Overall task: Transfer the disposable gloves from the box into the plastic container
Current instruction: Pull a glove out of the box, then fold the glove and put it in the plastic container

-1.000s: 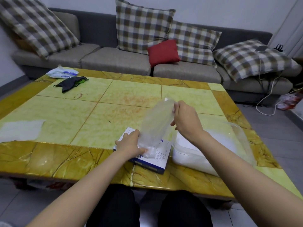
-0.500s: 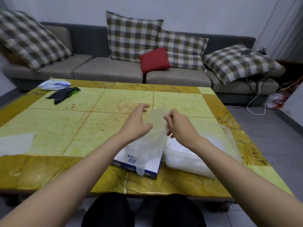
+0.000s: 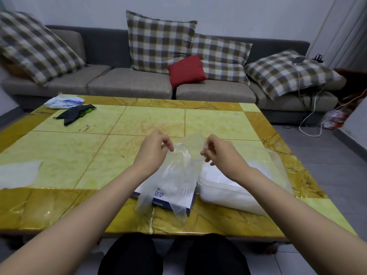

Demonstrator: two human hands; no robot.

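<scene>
Left hand (image 3: 156, 149) and right hand (image 3: 215, 150) have drawn apart, each pinching an upper edge of the clear glove (image 3: 178, 167), stretched above the box (image 3: 174, 198) at the worktop's (image 3: 79, 151) near edge. Such flimsy film may slip free or drape outside the plastic container (image 3: 228, 197).

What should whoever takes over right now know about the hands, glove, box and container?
Left hand pinches the clear glove at its upper left edge; right hand pinches its upper right edge.
The glove hangs spread between them, above the box near the table front.
The plastic container stands right of the box, holding a whitish pile.
Done: this glove is out of the box.
Left: lay it in the container, then continue; the box's remaining contents are hidden.
</scene>
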